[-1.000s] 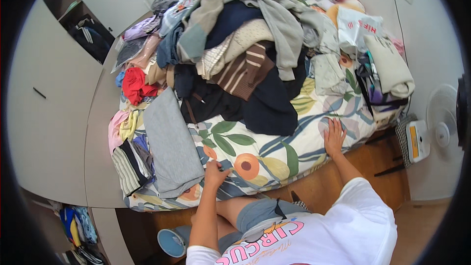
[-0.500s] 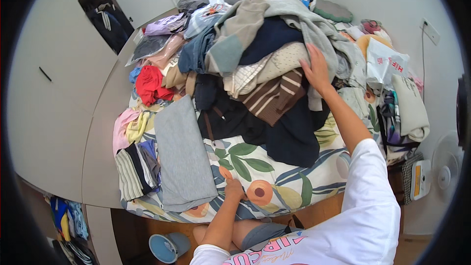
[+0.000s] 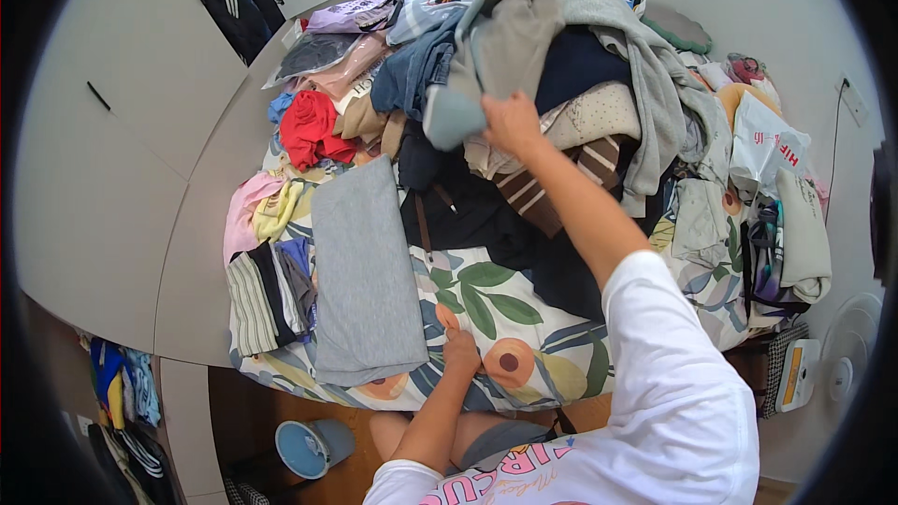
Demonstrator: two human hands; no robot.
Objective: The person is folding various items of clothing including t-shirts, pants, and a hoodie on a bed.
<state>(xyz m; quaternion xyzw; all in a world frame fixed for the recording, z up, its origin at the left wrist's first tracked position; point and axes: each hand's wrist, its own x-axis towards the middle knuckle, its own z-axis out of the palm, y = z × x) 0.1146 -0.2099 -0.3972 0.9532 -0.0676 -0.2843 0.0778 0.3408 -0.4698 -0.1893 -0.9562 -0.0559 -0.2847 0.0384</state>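
Note:
Over the big heap of clothes, my right hand (image 3: 513, 123) is closed on the edge of a taupe sweater (image 3: 510, 37) with a pale blue-grey patch. The patched part is lifted and slightly blurred. Beneath my wrist lie a cream dotted garment (image 3: 599, 117) and a brown striped knit (image 3: 599, 161). A navy garment (image 3: 575, 65) is just right of the sweater, beside a light grey hooded top (image 3: 655, 65). My left hand (image 3: 460, 353) rests as a fist on the flowered bedsheet (image 3: 552, 369), near a folded grey cloth (image 3: 367, 271); nothing shows in it.
Folded striped clothes (image 3: 251, 304) line the bed's left edge, with a red garment (image 3: 313, 129) farther back. On the right are a white plastic bag (image 3: 762, 145) and a folded cream garment (image 3: 803, 243). A blue bucket (image 3: 313, 449) and a white fan (image 3: 842, 369) stand beside the bed.
My right hand has moved left from the cream dotted garment and grey top to the taupe sweater, gripping and raising its edge. My left hand stays on the bedsheet. The view has shifted slightly.

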